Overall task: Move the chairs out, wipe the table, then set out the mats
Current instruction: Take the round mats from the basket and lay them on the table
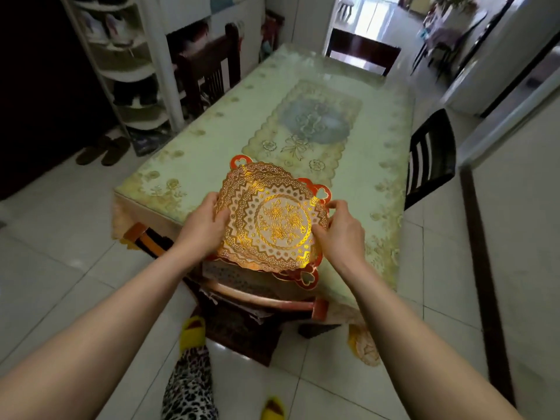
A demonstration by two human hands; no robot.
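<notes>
Several gold-patterned mats (272, 219) sit fanned in a thin stack held over the near end of the table (303, 122), above a chair (260, 298) pushed in below. The left hand (203, 221) grips the stack's left edge, thumb on top; the right hand (336, 228) pinches the right edge. They look light, thin and flexible, likely slick where the foil shines, so sheets could slide apart; holding opposite rims and peeling one off by its edge seems safest. Each is round with lacy cut-out borders, a floral centre, and red heart-shaped tabs showing beneath.
</notes>
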